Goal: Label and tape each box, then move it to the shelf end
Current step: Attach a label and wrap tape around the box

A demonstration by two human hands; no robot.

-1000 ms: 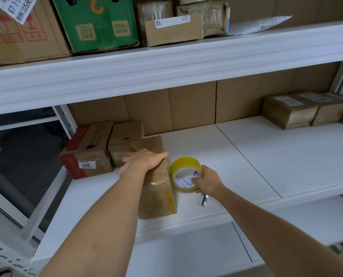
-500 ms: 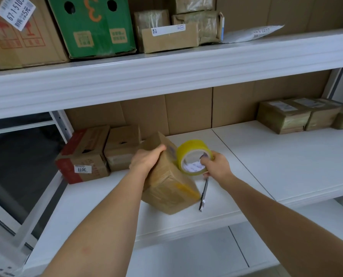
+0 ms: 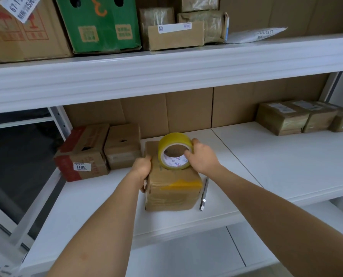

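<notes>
A small brown cardboard box (image 3: pixel 171 193), wrapped in clear tape with a yellow strip on its near top edge, stands on the white shelf (image 3: pixel 266 168). My left hand (image 3: pixel 143 167) grips the box's left side. My right hand (image 3: pixel 201 157) holds a yellow tape roll (image 3: pixel 175 145) upright on the box's top, fingers through its core. A grey utility knife (image 3: pixel 204 193) lies on the shelf just right of the box.
A red-and-brown box (image 3: pixel 82 154) and a plain brown box (image 3: pixel 122 146) stand at the left end. Several taped parcels (image 3: pixel 298 116) sit at the far right. The upper shelf carries a green carton (image 3: pixel 98 23) and more boxes. A lower shelf (image 3: pixel 186 254) lies beneath.
The box went from lying flat, through a tilt, to standing upright facing me. My right hand lifted the tape roll from the shelf onto the box's top.
</notes>
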